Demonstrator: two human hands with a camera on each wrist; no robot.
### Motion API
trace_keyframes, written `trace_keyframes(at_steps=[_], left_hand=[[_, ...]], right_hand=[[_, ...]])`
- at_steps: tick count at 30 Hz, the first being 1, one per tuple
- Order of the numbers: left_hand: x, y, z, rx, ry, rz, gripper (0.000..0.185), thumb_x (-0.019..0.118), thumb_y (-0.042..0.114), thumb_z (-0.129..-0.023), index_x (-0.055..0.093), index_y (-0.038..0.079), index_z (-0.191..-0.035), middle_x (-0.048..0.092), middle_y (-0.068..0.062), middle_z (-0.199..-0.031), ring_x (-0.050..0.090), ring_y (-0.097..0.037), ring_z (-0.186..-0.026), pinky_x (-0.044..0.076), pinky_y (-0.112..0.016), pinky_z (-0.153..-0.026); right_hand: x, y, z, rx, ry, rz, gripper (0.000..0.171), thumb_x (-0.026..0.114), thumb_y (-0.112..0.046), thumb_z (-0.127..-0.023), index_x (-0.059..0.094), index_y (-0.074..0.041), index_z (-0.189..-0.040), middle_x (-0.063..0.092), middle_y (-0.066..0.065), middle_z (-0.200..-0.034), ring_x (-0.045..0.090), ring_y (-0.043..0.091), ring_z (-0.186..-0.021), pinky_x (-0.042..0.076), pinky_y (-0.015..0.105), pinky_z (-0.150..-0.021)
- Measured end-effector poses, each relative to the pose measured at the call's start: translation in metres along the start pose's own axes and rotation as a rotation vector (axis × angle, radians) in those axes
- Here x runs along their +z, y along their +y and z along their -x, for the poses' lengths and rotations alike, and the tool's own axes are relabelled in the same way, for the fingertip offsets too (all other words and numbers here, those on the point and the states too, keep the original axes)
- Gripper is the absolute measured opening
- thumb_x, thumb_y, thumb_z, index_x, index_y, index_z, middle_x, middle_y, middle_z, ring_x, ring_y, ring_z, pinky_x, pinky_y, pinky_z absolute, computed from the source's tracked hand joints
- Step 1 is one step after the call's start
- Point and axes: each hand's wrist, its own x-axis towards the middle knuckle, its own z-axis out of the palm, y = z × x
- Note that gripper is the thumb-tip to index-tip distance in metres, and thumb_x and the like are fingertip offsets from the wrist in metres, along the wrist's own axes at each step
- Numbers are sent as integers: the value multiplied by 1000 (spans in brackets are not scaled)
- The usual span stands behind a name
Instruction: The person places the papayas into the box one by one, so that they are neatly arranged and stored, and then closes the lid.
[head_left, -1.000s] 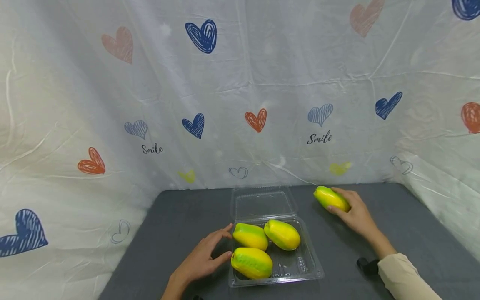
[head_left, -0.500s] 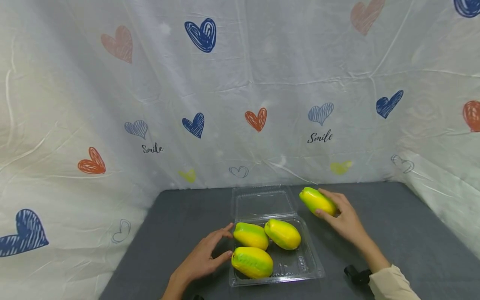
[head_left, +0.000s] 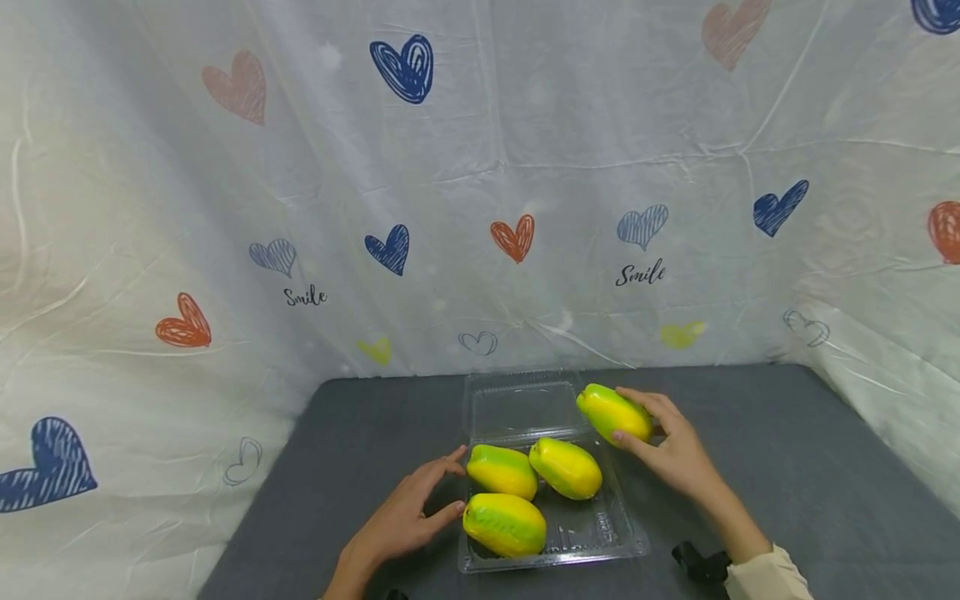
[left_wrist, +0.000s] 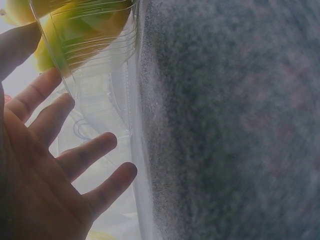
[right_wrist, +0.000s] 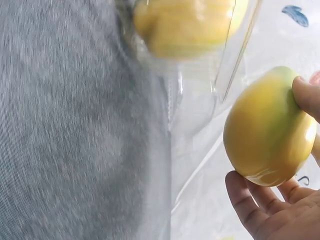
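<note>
My right hand (head_left: 675,450) grips a yellow-green papaya (head_left: 613,412) between thumb and fingers. It is held up off the table, over the back right corner of a clear plastic box (head_left: 566,561); the right wrist view shows this held papaya (right_wrist: 267,130) apart from the box. Three similar fruits lie inside: a back left papaya (head_left: 501,472), a back right papaya (head_left: 566,468) and a front left papaya (head_left: 505,525). At the box's left side is my left hand (head_left: 405,510), fingers spread, with fingertips right at the wall in the left wrist view.
The box's clear lid (head_left: 528,408) lies folded back behind it. Dark grey cloth covers the table (head_left: 337,450). Behind hangs a white curtain (head_left: 450,183) printed with hearts. A black wrist device (head_left: 701,562) sits under the right forearm.
My right hand has carried the papaya leftward and slightly nearer, from the table's back right to the box's edge. The left hand and the papayas in the box stay put.
</note>
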Motion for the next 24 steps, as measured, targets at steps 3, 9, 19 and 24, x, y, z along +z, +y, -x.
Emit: trace_keyframes(at_steps=[3,9,19,24], left_hand=[[-1,1,0,4,4,1,43,59,51,-101,55,24,-133,33,9,-166,39,-30,-150,39,-66,-111],[0,0,0,3,2,-7,42,59,51,-101,55,25,-133,33,9,-166,40,-32,-149,38,-68,-110],[0,0,0,-2,-1,-7,43,58,52,-100,55,25,-133,33,9,-166,39,-33,-150,37,-69,-110],[0,0,0,-3,3,-16,43,58,53,-101,55,25,-133,33,8,-166,39,-34,-149,36,-71,-110]], right_hand=[[3,-3,2,1,-15,-18,61,80,-22,-90,57,-19,-146,58,7,-132,53,0,-101,53,25,-78],[6,-8,4,11,-16,-22,60,80,-23,-90,57,-19,-145,59,5,-131,54,1,-101,54,26,-79],[4,-21,6,-17,-60,-69,59,79,-22,-91,56,-21,-146,61,2,-130,56,2,-101,54,25,-79],[5,-29,7,-51,-112,-140,59,78,-18,-91,55,-23,-146,60,1,-132,58,3,-102,54,25,-80]])
